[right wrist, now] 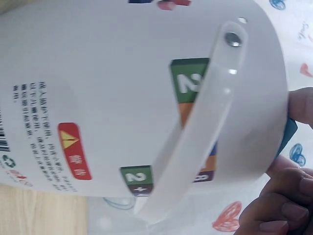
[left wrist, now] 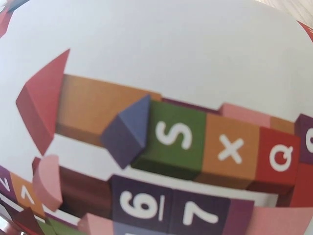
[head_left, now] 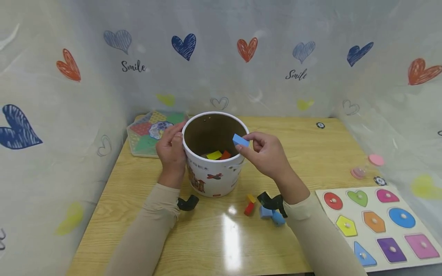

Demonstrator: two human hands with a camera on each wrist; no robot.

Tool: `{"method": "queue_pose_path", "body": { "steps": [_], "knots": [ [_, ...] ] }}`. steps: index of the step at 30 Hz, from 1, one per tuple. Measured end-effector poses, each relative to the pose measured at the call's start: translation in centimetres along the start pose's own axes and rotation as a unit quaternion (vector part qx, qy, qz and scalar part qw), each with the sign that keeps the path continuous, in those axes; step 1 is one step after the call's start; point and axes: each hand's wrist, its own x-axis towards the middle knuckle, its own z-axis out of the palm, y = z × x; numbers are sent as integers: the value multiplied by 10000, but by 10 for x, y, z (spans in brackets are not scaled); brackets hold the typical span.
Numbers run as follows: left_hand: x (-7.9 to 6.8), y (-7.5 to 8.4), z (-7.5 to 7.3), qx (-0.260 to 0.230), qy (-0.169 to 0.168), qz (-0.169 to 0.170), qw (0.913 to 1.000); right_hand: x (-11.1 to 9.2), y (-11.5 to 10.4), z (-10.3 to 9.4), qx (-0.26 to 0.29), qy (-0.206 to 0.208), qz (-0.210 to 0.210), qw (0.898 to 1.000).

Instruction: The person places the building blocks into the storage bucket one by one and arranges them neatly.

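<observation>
- Pinched a small blue block (head_left: 240, 140) between thumb and fingers of the right grip (head_left: 265, 151), at the right edge of the bucket (head_left: 221, 180); could not tell whether touching its rim.
- Looked light, stiff and smooth, perhaps slightly slippery, hardly fragile; best taken by two opposite faces.
- Cupped the left grip (head_left: 172, 151) round the bucket's side, near the rim; judged firm-walled, steadiest held there.
- Saw loose blocks (head_left: 266, 212) nearer than the right grip, on a glossy wooden desk (head_left: 193, 237).
- Noted a puzzle board (head_left: 353, 211) right of the right grip, a flat case (head_left: 143, 143) beyond the left grip, a heart-printed curtain (head_left: 214, 69) behind both.
</observation>
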Motion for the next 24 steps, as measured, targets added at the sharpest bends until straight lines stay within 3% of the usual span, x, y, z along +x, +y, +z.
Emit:
{"method": "queue_pose_path", "body": {
  "steps": [8,16,21,24],
  "knots": [
    [-1,3,2,93,-3,53,9999,-2,6,2,-72,35,-118,9999],
    [-1,3,1,183,-27,-49,9998,-3,3,2,-68,38,22,10000],
    [-1,3,0,128,-39,30,9999,-6,8,-2,-72,546,-92,9984],
    [0,2,0,51,-41,43,10000,-12,26,-14,-45,970,-216,9950]
  ]
}}
